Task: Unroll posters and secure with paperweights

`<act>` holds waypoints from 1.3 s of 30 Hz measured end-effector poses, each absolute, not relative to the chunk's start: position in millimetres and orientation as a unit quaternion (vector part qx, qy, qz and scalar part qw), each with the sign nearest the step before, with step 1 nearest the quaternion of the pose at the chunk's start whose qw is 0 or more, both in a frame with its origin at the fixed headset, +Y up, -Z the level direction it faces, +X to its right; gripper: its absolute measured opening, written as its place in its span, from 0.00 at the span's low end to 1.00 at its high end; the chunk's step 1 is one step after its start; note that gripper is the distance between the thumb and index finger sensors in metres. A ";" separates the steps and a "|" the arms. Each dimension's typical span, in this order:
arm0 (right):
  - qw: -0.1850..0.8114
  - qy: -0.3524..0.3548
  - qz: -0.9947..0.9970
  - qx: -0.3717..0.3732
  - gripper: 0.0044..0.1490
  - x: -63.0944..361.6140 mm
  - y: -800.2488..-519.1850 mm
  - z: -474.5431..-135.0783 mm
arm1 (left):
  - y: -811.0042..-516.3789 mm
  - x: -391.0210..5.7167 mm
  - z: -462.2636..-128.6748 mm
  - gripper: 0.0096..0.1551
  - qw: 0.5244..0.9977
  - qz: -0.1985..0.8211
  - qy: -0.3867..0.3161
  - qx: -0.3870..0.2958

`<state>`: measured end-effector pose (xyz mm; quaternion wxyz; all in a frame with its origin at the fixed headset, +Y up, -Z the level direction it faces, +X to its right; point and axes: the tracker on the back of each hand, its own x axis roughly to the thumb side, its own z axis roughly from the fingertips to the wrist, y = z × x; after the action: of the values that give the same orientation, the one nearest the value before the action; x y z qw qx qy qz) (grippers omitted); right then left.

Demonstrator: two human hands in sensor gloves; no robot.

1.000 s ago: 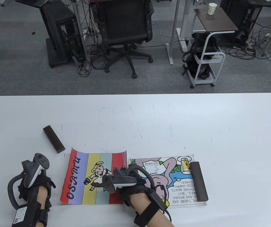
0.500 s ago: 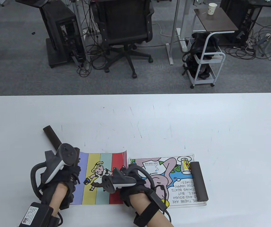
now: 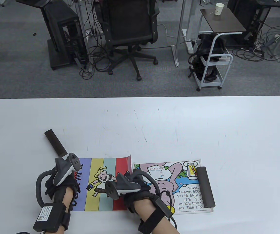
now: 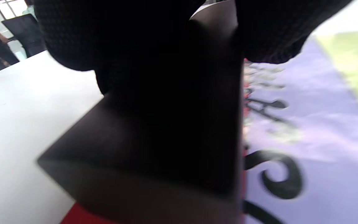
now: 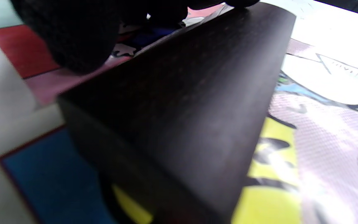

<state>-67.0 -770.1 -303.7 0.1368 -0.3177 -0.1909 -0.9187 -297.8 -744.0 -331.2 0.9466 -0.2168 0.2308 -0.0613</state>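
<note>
1. Cart (image 3: 213, 70) behind the table (image 3: 154, 117) held dark bags.
2. Left hand (image 3: 62, 181) gripped a dark paperweight (image 4: 154, 146) over the striped poster's (image 3: 105, 185) left edge (bar mostly hidden from above).
3. Right hand (image 3: 135, 190) pressed a second bar (image 5: 191, 118); its grip could not be determined.
4. Third bar (image 3: 205, 186) lay lengthwise, front-to-back, on the cartoon poster's (image 3: 171, 182) right edge.

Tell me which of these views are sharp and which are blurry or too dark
Table view: sharp, evenly lit, striped poster clearly readable. Left wrist view: motion-blurred, the glove fingers and dark paperweight bar nearly black, poster lettering smeared. Right wrist view: soft close focus, dark paperweight fills the frame, white glare top right.
</note>
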 end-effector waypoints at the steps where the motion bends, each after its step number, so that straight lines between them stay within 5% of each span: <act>1: 0.137 -0.191 -0.919 -0.317 0.48 -67.0 -770.1 -303.6 | -746.8 -299.9 -332.2 0.44 0.946 -0.065 0.233 -0.218; 14: 0.146 -0.191 -0.918 -0.316 0.48 -67.9 -769.2 -302.7 | -764.0 -311.8 -338.4 0.45 0.934 -0.084 0.242 -0.249; 29: 0.160 -0.191 -0.916 -0.314 0.48 -70.5 -768.9 -301.2 | -689.3 -379.5 -402.5 0.48 0.935 0.070 0.321 -0.130; 39: 0.163 -0.191 -0.916 -0.313 0.48 -71.8 -768.9 -300.3 | -736.6 -377.3 -465.6 0.52 0.923 0.010 0.336 -0.186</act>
<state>-71.8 -768.9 -300.3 0.1633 -0.3133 -0.1913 -0.9157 -377.3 -736.6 -465.6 0.9233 -0.1864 0.3358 0.0104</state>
